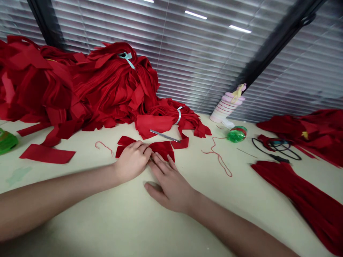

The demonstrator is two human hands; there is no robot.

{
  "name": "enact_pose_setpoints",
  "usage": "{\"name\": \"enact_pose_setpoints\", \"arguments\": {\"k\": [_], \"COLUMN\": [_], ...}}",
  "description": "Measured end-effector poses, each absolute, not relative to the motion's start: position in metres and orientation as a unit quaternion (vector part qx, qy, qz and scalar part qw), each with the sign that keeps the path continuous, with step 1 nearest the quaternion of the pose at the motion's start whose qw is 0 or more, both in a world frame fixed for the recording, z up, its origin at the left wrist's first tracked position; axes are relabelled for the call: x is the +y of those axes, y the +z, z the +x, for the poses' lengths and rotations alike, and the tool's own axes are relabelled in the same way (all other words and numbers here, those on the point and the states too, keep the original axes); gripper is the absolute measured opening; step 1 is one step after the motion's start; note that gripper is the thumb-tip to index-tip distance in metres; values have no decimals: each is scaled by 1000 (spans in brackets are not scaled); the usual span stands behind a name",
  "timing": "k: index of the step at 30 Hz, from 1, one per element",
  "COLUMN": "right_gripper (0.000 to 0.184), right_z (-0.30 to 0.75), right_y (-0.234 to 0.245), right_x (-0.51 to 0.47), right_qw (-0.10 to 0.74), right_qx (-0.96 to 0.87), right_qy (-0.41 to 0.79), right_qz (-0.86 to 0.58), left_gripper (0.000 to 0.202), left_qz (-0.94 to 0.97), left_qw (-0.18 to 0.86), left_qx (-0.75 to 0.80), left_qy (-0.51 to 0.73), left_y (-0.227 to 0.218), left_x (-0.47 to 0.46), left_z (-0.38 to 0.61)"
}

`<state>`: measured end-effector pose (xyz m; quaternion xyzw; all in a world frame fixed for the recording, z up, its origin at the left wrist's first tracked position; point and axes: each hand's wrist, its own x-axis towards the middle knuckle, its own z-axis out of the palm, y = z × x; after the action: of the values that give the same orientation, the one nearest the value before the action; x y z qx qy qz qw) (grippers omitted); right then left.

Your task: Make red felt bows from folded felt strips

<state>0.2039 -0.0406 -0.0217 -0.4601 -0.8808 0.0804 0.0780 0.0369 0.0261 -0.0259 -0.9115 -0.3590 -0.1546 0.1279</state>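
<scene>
A red felt piece folded into a bow shape (160, 149) lies on the cream table (120, 223) in front of me. My left hand (132, 160) sits on its left half, fingers curled down towards the pinched middle. My right hand (168, 185) lies flat on the table with its fingers spread, and the fingertips touch the lower edge of the bow's right half. The felt under my left palm is hidden.
A large heap of red felt strips (107, 85) fills the back left. A metal strip (164, 135) rests on a red piece nearby. Red thread (217, 157), a green plastic bottle piece (237, 134), black cord loops (276, 150) and red cloth (302, 200) lie to the right.
</scene>
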Motion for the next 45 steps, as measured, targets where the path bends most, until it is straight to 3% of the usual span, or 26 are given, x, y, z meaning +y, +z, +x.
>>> {"name": "enact_pose_setpoints", "arguments": {"k": [45], "right_gripper": [63], "right_z": [206], "right_y": [-26], "right_x": [-39], "right_qw": [116], "right_qx": [-889], "right_qy": [83], "right_qz": [-434], "left_gripper": [18], "left_qz": [-901], "left_qw": [67], "left_qx": [-383], "left_qy": [-195], "left_y": [-23], "left_x": [36], "left_z": [35]}}
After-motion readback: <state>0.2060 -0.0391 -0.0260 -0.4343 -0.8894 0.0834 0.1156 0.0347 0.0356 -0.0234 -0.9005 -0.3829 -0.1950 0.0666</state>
